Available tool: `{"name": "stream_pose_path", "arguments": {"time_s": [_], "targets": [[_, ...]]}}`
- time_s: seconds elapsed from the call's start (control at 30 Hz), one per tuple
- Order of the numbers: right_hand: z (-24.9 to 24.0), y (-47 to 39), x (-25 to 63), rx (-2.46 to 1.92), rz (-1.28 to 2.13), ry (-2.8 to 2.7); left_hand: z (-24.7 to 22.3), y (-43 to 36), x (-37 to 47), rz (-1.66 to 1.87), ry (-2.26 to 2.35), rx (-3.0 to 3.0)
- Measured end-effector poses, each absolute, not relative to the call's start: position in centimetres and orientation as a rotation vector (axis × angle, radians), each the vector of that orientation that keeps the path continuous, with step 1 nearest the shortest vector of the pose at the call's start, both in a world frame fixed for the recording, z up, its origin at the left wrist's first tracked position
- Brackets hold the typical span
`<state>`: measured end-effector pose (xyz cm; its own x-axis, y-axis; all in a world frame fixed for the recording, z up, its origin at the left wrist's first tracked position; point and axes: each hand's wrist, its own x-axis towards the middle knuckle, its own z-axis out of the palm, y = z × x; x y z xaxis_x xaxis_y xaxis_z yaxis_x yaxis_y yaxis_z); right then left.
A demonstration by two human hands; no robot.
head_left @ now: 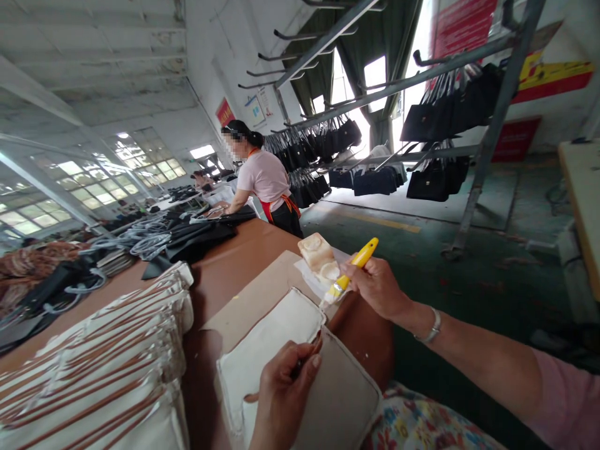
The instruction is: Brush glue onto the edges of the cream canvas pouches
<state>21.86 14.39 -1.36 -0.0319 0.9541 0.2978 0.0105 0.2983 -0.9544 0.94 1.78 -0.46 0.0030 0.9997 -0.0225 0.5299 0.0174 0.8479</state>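
Observation:
My right hand [382, 290] grips a paintbrush by its yellow handle [364, 253]. The pale bristles [327, 299] point down at the corner of a white bag panel [276, 325] with stitched, brown-lined edges. Below that corner, my left hand [285, 384] is closed, thumb and fingers pinching a brown-lined edge of the bag piece. A second off-white panel [344, 381] folds out to the right under this hand. Just beyond the brush stands a cream plastic container [316, 250] with whitish paste at its mouth. A sheet of brown cardboard [255, 300] lies under the work.
Stacked white pieces with brown straps [103, 362] fill the table's left side. Black bags and grey cords [154, 240] lie farther back on the brown tabletop [253, 240]. A co-worker [265, 175] leans over the far end. Black bags [431, 112] hang from a metal rack at right.

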Motion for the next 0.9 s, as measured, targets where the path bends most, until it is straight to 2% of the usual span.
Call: {"name": "stream_pose_path", "arguments": {"time_s": [0.33,0.53,0.7,0.9], "targets": [[-0.1,13.4,22.4,-0.776,1.731,-1.214,0.5,0.8,2.0,0.756,1.642,1.91],[-0.5,13.5,22.4,-0.834,1.556,-1.149,1.0,0.8,2.3,0.766,1.648,1.808],[-0.9,13.1,21.9,-0.733,1.782,-0.945,1.0,0.9,1.9,0.795,1.634,1.724],[1.2,14.5,25.1,-0.654,1.694,-0.621,6.1,2.7,0.9,0.996,1.54,1.579]]}}
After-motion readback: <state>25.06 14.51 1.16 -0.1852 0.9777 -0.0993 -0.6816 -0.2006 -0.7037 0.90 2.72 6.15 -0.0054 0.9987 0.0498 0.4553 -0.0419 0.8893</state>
